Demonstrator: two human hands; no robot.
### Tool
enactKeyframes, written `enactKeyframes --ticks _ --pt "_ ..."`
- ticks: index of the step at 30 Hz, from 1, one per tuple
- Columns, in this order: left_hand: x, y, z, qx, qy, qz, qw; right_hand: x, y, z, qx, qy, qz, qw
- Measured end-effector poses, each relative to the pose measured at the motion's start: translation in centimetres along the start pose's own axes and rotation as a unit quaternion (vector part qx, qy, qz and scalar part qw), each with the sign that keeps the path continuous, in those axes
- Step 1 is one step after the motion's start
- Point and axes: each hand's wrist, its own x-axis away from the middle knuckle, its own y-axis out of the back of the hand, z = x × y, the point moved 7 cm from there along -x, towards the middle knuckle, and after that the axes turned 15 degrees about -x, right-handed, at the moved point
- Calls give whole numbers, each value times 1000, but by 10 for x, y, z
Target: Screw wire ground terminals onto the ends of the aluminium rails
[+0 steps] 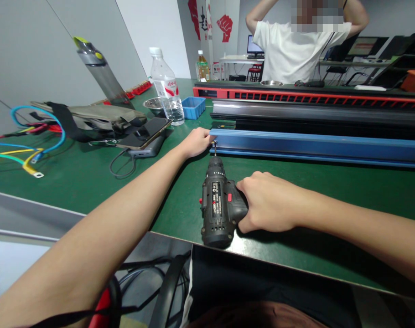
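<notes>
A black cordless drill (pixel 217 205) lies on its side over the green table, held by its handle in my right hand (pixel 271 201). Its bit points away from me and meets the left end of a long blue metal profile (pixel 306 145), near a small screw-like piece. My left hand (pixel 198 142) is at that same end, its fingers pressed at the profile's tip; the fingertips are partly hidden, so what they grip is unclear. Behind the blue profile runs a dark grey profile (pixel 296 111).
On the green table (pixel 125 191) stand a water bottle (pixel 166 86), a blue tray (pixel 194 108) and a grey bottle (pixel 103 73). A phone (pixel 146 133), a bag (pixel 91 116) and cables lie left. A red slotted rail (pixel 279 94) is behind; a person in white stands beyond.
</notes>
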Motion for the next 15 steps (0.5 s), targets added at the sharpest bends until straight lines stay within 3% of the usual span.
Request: enactKeyframes --ticks 15 --pt "1 -1 -1 -42 1 5 999 -1 -1 -1 3 -4 4 1000"
